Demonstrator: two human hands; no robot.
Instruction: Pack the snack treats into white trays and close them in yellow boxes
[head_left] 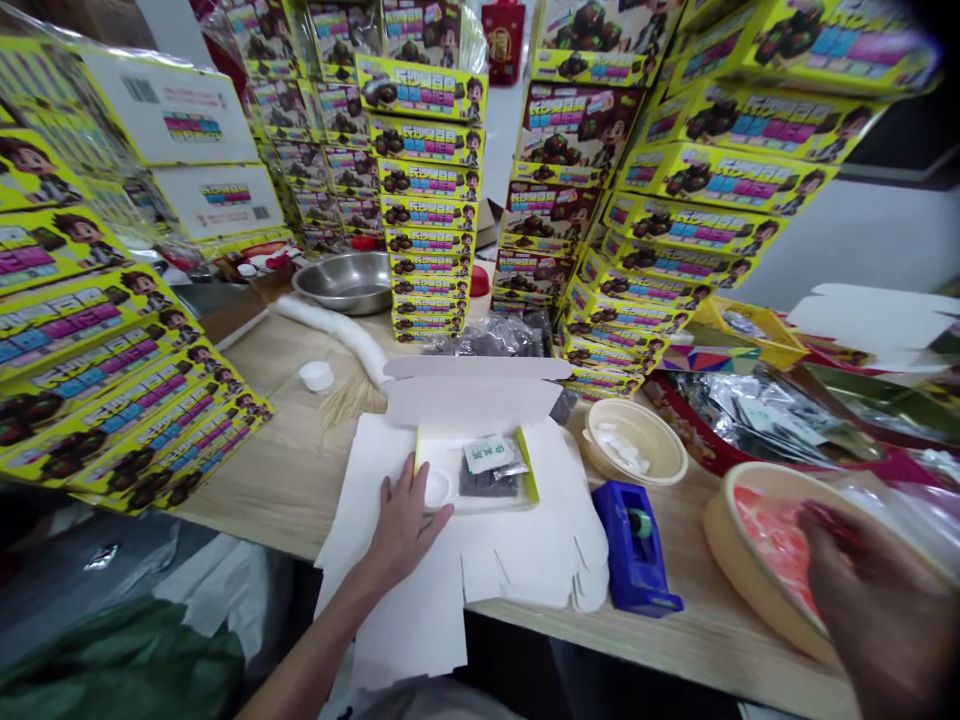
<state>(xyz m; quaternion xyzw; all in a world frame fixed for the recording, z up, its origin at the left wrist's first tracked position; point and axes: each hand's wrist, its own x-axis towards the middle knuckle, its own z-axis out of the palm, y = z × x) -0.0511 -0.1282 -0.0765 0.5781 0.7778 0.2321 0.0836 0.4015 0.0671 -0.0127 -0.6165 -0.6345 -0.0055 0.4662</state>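
Note:
My left hand [405, 525] lies with its fingers apart on the near edge of an open white cardboard box [476, 400]. Inside the box's yellow-edged tray [527, 468] are a small white round cup [437, 488], a dark packet [487, 480] and a clear sachet with a white-green label [489, 454]. White die-cut card flaps [525, 550] spread beneath my hand. My right hand [870, 610], blurred, hangs over a tan bowl of pink-orange pieces [757, 480]. Its fingertips are at the bowl's contents, and a dark red bit shows there.
A blue tape dispenser [636, 548] and a beige bowl with white bits [634, 440] stand near the box. Behind are a red tray of foil packets [750, 415], a steel bowl [345, 282], a white padded roll [337, 335] and stacked yellow printed boxes [427, 200].

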